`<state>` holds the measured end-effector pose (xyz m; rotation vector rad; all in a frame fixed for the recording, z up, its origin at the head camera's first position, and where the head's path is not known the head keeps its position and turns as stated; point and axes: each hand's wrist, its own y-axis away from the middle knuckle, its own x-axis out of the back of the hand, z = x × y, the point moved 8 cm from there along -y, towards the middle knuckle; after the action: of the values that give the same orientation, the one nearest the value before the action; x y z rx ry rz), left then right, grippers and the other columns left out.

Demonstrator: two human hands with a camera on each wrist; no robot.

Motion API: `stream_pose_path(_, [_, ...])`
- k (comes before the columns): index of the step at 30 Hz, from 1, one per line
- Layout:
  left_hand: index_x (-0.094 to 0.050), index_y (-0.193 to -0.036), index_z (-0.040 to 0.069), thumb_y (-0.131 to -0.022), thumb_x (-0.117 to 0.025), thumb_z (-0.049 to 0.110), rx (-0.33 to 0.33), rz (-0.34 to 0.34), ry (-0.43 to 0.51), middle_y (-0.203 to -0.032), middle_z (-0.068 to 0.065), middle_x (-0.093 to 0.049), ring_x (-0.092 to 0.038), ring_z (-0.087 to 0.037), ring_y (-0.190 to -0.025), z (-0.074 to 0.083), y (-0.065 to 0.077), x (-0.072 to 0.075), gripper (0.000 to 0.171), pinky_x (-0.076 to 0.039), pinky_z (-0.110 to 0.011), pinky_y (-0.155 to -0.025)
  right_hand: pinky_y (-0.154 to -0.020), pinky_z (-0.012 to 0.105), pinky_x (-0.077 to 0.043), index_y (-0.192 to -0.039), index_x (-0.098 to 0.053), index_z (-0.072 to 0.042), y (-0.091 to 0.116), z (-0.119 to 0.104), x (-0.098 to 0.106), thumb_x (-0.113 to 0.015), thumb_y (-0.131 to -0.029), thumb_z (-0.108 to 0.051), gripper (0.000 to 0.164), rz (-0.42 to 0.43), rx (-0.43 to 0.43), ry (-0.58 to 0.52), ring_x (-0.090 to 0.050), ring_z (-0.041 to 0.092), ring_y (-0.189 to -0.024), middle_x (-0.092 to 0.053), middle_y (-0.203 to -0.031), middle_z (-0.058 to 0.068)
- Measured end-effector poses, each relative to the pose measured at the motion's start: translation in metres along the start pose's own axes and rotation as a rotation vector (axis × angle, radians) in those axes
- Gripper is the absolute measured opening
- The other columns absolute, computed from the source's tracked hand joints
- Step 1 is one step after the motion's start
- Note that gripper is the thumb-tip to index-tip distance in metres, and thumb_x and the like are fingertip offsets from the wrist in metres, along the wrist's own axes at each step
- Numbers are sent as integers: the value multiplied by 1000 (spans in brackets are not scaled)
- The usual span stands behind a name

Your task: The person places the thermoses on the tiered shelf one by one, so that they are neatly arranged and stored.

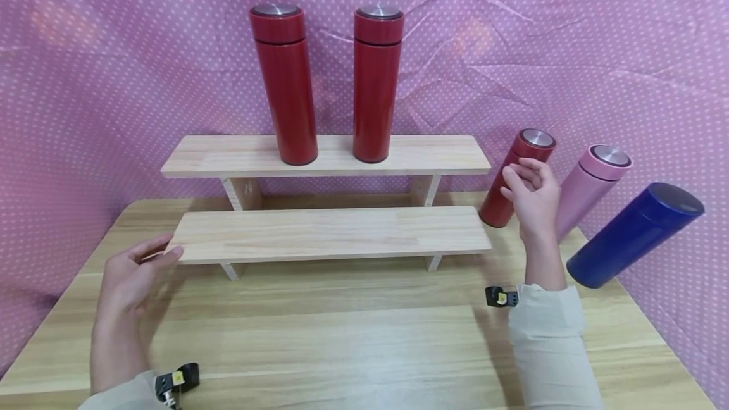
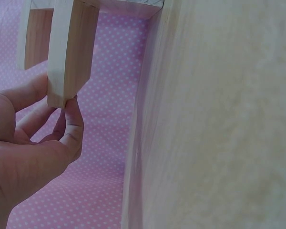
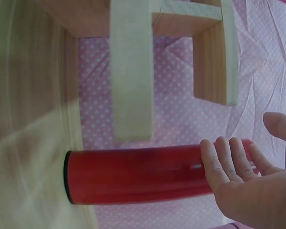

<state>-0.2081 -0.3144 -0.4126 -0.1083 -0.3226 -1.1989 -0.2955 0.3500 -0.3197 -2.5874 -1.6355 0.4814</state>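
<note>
A two-step wooden shelf [image 1: 333, 233] stands on the table. My left hand [image 1: 128, 277] pinches the left end of its lower board [image 2: 71, 57], thumb on one face and fingertips on the other. On the upper board stand two upright red thermos bottles, the left one [image 1: 287, 93] and the right one [image 1: 376, 87]. A third red thermos [image 3: 133, 176] stands on the table just right of the shelf. My right hand [image 1: 535, 201] is beside its upper part, fingers loosely bent, thumb apart and nothing in its grasp. In the right wrist view the fingertips [image 3: 210, 149] overlap this bottle.
Right of the third red bottle stand a pink thermos [image 1: 589, 185] and a dark blue thermos [image 1: 632, 236], the pink one partly behind my right hand and wrist. Pink dotted cloth [image 1: 188, 68] hangs behind and around the wooden table [image 1: 342, 340].
</note>
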Motion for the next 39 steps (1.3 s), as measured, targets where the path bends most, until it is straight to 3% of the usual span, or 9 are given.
stream_pose_path(6, [-58,-144,12,-89,-81,34,5,-5,27,-102,25,-59,-57,5,-90,0,-2,0,64,-46,-11,-74,-67,21,-58,-118,-60,-4,0,9,14,-72,-91,0,30,50,-9,5,-64,11,-86,-65,-99,2])
stream_pose_path(12, [-54,-147,12,-89,-79,40,10,-7,-33,-105,25,-56,-55,5,-93,0,-5,0,69,-46,-12,-76,-62,20,-57,-115,-60,-6,0,21,29,-73,-90,1,29,104,-37,9,-66,11,-83,-64,-96,3])
stream_pose_path(21, [-55,-147,13,-89,-79,40,8,-8,-33,-106,25,-57,-56,5,-91,0,-7,0,68,-46,-12,-75,-59,16,-54,-122,-55,-9,-5,45,45,-80,-85,-1,46,179,-91,86,-61,8,-84,-54,-107,4])
stream_pose_path(24, [-58,-144,12,-89,-81,35,2,-7,12,-102,25,-58,-58,6,-89,1,-8,1,64,-47,-11,-74,-64,15,-54,-129,-53,-7,-7,54,47,-82,-84,-5,54,178,-96,142,-58,8,-91,-52,-110,2])
stream_pose_path(30, [-60,-142,12,-87,-83,32,7,-12,80,-102,21,-59,-58,4,-88,0,-11,0,63,-48,-11,-73,-95,27,-48,-140,-48,-5,-9,67,48,-82,-84,-11,65,166,-77,259,-52,19,-115,-53,-126,7])
stream_pose_path(33, [-60,-142,12,-87,-83,32,9,-13,77,-102,22,-59,-58,4,-88,0,-12,0,63,-48,-11,-73,-105,33,-43,-145,-46,-6,-10,72,49,-82,-85,-12,70,158,-83,262,-50,24,-124,-51,-137,13])
stream_pose_path(39, [-64,-139,15,-86,-84,30,13,-2,84,-97,23,-62,-60,4,-83,0,-13,0,58,-49,-12,-70,-109,39,-41,-152,-40,-13,-14,83,51,-81,-86,-11,79,132,-148,204,-44,25,-132,-43,-150,13])
